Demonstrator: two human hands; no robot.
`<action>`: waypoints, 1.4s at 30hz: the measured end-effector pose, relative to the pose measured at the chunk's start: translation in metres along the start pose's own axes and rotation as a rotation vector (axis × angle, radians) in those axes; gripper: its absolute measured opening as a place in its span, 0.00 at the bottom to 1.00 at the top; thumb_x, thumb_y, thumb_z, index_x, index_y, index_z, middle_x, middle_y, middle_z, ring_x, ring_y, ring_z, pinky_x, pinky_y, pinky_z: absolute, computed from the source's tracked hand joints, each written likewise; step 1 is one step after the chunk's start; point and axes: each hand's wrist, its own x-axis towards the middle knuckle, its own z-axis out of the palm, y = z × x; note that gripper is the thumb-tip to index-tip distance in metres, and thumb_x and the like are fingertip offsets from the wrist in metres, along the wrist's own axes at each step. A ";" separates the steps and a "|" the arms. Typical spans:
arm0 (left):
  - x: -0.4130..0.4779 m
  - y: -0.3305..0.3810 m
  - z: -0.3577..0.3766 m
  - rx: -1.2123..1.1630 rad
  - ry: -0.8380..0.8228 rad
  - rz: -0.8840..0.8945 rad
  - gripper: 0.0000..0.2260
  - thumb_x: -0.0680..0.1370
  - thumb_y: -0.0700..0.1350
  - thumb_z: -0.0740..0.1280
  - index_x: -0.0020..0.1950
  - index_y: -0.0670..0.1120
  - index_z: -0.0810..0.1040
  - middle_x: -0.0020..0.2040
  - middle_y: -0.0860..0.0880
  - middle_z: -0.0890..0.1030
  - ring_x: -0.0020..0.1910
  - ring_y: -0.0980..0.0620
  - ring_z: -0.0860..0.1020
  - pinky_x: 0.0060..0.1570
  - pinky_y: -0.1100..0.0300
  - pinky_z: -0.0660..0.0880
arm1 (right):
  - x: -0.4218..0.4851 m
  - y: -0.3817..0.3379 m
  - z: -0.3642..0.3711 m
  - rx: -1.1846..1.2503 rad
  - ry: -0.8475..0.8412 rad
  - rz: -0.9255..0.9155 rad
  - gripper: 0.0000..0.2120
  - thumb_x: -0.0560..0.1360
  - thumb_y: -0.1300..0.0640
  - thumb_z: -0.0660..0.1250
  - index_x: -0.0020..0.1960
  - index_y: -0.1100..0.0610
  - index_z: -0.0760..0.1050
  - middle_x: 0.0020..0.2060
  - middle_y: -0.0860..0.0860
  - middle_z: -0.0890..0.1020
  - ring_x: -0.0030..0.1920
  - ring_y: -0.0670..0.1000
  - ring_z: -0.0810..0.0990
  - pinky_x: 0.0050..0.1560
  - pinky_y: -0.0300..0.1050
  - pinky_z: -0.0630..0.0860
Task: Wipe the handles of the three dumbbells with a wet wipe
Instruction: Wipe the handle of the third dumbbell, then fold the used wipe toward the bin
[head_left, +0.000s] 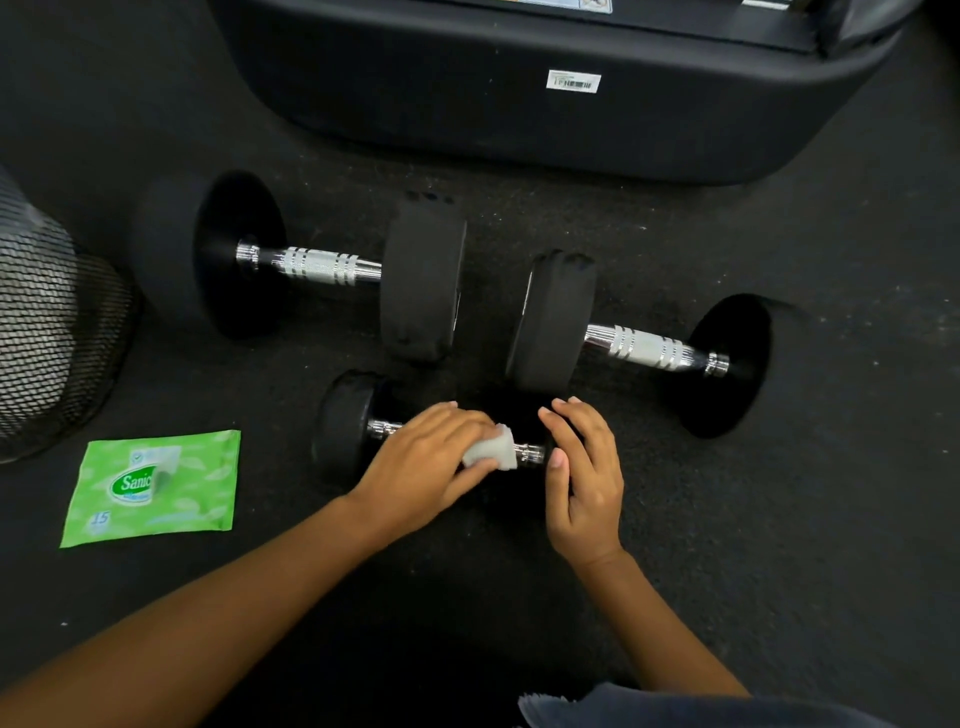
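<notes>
Three black dumbbells with chrome handles lie on the dark floor. The small dumbbell (345, 423) is nearest me. My left hand (423, 465) is wrapped over its handle and presses a white wet wipe (491, 449) around the bar. My right hand (584, 473) rests flat on the small dumbbell's right weight and hides most of it. A larger dumbbell (311, 265) lies at the back left. Another large dumbbell (641, 345) lies at the right, untouched.
A green wet-wipe packet (156, 486) lies flat on the floor at the left. A black mesh bin (52, 332) stands at the far left edge. The base of a big dark machine (519, 109) fills the back. Dark cloth (675, 709) shows at the bottom edge.
</notes>
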 end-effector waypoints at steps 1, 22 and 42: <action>0.002 0.004 0.002 -0.011 0.001 -0.042 0.17 0.77 0.54 0.59 0.58 0.45 0.78 0.54 0.51 0.81 0.54 0.56 0.77 0.66 0.63 0.62 | 0.000 0.000 0.000 -0.003 -0.002 0.002 0.18 0.80 0.56 0.51 0.60 0.64 0.75 0.59 0.58 0.76 0.66 0.54 0.70 0.63 0.58 0.69; -0.001 -0.006 -0.022 0.026 -0.108 0.209 0.10 0.71 0.40 0.72 0.52 0.46 0.81 0.61 0.44 0.77 0.61 0.48 0.75 0.56 0.56 0.76 | 0.004 -0.006 -0.007 -0.087 -0.078 -0.012 0.19 0.80 0.55 0.50 0.62 0.62 0.74 0.60 0.55 0.76 0.66 0.53 0.70 0.66 0.57 0.66; -0.013 -0.040 -0.215 -0.306 -0.119 0.088 0.14 0.76 0.40 0.67 0.58 0.56 0.74 0.58 0.57 0.63 0.55 0.52 0.73 0.53 0.60 0.74 | 0.174 -0.149 0.018 0.927 -1.059 0.757 0.14 0.74 0.63 0.64 0.59 0.63 0.76 0.54 0.58 0.80 0.53 0.53 0.78 0.54 0.44 0.74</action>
